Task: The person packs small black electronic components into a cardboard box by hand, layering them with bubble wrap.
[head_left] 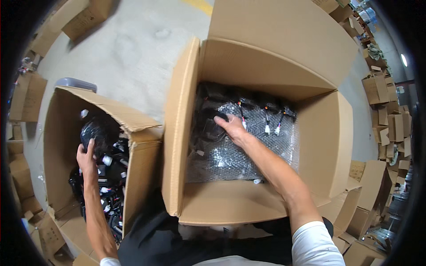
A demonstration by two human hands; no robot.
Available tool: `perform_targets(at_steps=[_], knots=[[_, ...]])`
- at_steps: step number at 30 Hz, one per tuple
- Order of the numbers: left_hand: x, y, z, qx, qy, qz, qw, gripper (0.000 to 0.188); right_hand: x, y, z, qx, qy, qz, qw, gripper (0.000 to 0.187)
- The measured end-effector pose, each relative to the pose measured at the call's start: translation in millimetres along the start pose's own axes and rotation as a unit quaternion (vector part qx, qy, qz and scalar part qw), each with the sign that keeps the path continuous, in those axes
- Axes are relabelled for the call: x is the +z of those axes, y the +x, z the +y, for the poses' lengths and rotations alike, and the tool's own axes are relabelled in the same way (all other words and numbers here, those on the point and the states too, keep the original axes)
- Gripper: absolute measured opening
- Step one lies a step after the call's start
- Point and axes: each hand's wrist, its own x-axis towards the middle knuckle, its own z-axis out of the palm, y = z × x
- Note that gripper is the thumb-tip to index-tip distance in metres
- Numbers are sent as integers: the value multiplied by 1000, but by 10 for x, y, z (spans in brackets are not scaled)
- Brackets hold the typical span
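My left hand [87,156] reaches into the smaller cardboard box on the left. Its fingers and thumb are closed round a shiny black plastic-wrapped bundle [94,133]. Below it lie many loose black parts with white connectors [107,160]. Inside the larger open cardboard box [262,201], my right hand [234,127] grips a black plastic-wrapped part [214,128] at the left side. That part rests on a sheet of clear bubble wrap [262,153]. Along the far wall sits a row of black wrapped parts [262,99], with short coloured wires ending in white connectors [267,129].
The larger box's far flap [279,31] stands folded outward, and its left flap [179,128] rises between the two boxes. A grey plastic edge [76,83] shows behind the smaller box. More cartons [375,88] are piled at the right, others [29,97] at the left.
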Motion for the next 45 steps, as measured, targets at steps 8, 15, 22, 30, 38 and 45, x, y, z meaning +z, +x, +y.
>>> perform_targets(at_steps=[8, 15, 22, 30, 38, 45], knots=[[-1058, -1445, 970, 128, -446, -196, 864, 44, 149, -681, -1099, -320, -309, 55, 894, 41], [-630, -2207, 1654, 81, -501, -327, 797, 46, 625, -2513, -2740, -576, -131, -219, 777, 96], [-102, -2641, 2628, 76, -482, -386, 783, 42, 87, -2844, -2990, -442, 51, -294, 846, 49], [319, -2787, 2540, 79, -457, -255, 849, 38, -993, -761, -784, 119, 149, -127, 973, 33], [547, -2908, 2602, 62, -407, -253, 875, 36, -1278, -162, 260, 29, -16, 16, 999, 57], [800, -2991, 2605, 14, -353, -312, 882, 31, -1007, -393, -258, -24, -493, -36, 869, 62]])
